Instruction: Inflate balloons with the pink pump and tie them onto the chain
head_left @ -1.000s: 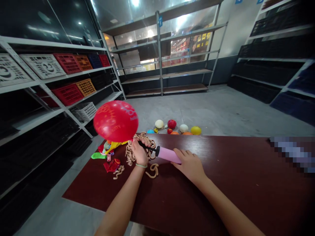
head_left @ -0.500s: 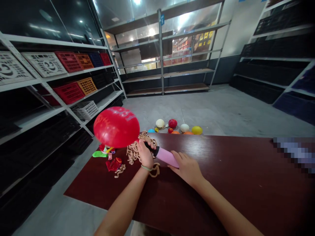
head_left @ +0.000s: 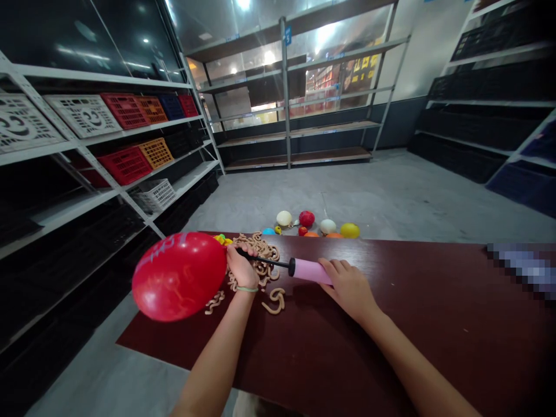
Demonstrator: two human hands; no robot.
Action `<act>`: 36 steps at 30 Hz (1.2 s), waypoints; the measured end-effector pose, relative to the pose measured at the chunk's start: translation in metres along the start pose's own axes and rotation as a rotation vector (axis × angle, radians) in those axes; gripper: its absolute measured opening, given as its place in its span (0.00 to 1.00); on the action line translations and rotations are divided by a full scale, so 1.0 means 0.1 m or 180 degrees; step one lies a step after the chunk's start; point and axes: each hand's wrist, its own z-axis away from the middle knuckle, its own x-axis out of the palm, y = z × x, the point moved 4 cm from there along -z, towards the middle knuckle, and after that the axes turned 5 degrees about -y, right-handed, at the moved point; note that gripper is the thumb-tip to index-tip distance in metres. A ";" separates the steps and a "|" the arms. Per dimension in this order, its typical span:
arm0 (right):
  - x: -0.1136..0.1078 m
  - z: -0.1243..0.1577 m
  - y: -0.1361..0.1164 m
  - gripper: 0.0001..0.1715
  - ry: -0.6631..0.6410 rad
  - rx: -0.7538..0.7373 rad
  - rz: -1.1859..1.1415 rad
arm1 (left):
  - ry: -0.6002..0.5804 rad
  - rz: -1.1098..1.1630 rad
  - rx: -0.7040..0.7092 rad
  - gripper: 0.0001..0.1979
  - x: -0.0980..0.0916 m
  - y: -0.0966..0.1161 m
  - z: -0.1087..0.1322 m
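A large red balloon with pale lettering hangs at the left, over the table's left side. My left hand is closed at the balloon's neck, around the black nozzle end of a pink hand pump. My right hand is wrapped around the pink barrel. A black rod shows between the two hands, so the pump is drawn out. Behind and under my left hand lies a heap of tan, curly strings. One loose curl sits to the right of my left wrist.
The dark red table spreads across the front. Several inflated balloons, among them a yellow one, lie on the floor past its far edge. Shelves with crates line the left; a metal rack stands at the back.
The balloon has swung down and left and looks bigger. My right hand has pulled the pink barrel right, away from my left hand, exposing the rod.
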 end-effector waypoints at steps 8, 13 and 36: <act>0.07 0.05 -0.45 0.30 -0.0087 -0.0096 -0.0228 | -0.0364 -0.0306 -0.0432 0.14 0.14 -0.32 0.37; 0.08 0.04 -0.42 0.30 -0.0143 -0.0113 -0.0297 | -0.0292 -0.0271 -0.0417 0.14 0.09 -0.37 0.36; -0.01 -0.01 0.04 0.28 0.0014 0.0285 -0.0009 | 0.0410 -0.0033 0.0163 0.05 -0.08 0.15 -0.08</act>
